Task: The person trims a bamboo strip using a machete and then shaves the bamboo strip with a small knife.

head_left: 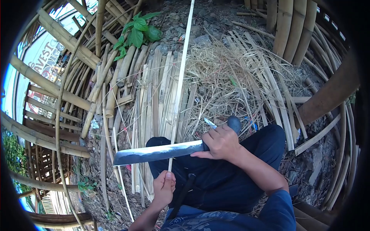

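Machete (169, 151) (broad metal) across slim strip (181, 81)

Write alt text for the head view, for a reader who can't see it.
The right hand grips a large knife, its blade crossing over a long pale bamboo strip; the left hand holds the strip's near end. Split bamboo slats and straw-like shavings lie on the ground ahead, with bamboo poles at both sides.

Count: you show two hands, one left hand (163, 187) and one right hand (221, 142), plus one machete (162, 151) and one long pale strip (181, 81). Around you: one heap of shavings (219, 73), one broad-leaved clump (135, 37); split bamboo strips (156, 92) many, overlapping, not countable.
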A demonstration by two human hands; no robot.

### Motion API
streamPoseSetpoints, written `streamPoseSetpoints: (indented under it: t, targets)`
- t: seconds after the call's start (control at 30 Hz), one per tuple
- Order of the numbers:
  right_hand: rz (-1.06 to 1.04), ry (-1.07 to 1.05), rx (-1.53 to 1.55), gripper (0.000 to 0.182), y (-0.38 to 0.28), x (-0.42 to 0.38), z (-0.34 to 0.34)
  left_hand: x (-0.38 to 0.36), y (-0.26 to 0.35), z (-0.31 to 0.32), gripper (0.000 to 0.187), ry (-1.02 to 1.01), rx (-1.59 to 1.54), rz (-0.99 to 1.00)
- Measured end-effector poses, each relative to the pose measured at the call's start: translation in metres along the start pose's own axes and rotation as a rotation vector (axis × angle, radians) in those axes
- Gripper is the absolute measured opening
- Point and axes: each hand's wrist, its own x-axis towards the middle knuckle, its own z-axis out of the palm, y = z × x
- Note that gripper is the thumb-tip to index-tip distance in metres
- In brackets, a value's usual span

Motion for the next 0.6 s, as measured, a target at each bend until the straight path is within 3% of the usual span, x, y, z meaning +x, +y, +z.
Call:
streamPoseSetpoints:
  t: [0.2, 0.27, 0.33, 0.4, 0.47, 0.6]
  targets:
    - [0.134, 0.032, -0.079, 0.062, 0.012, 0.007, 0.006, -0.003, -0.004, -0.002, 0.033, -0.072, -0.244, -0.075]
    - [0.108, 0.0, -0.067, 0.061, 0.007, 0.007, 0.0, -0.001, -0.005, -0.001, 0.034, -0.084, -0.256, -0.082]
    - [-0.073, 0.031, -0.068, 0.06, 0.01, 0.004, -0.004, -0.005, -0.003, -0.002, 0.034, -0.131, -0.305, -0.104]
    - [0.105, 0.053, -0.086, 0.06, 0.023, 0.006, 0.003, -0.01, -0.001, -0.006, 0.034, -0.108, -0.314, -0.138]
    - [0.138, 0.03, -0.087, 0.06, 0.03, 0.004, 0.008, -0.006, 0.013, -0.011, 0.035, -0.096, -0.253, -0.18]
    - [-0.066, 0.047, -0.046, 0.06, 0.01, 0.005, 0.004, -0.004, 0.001, -0.012, 0.035, -0.076, -0.215, -0.138]
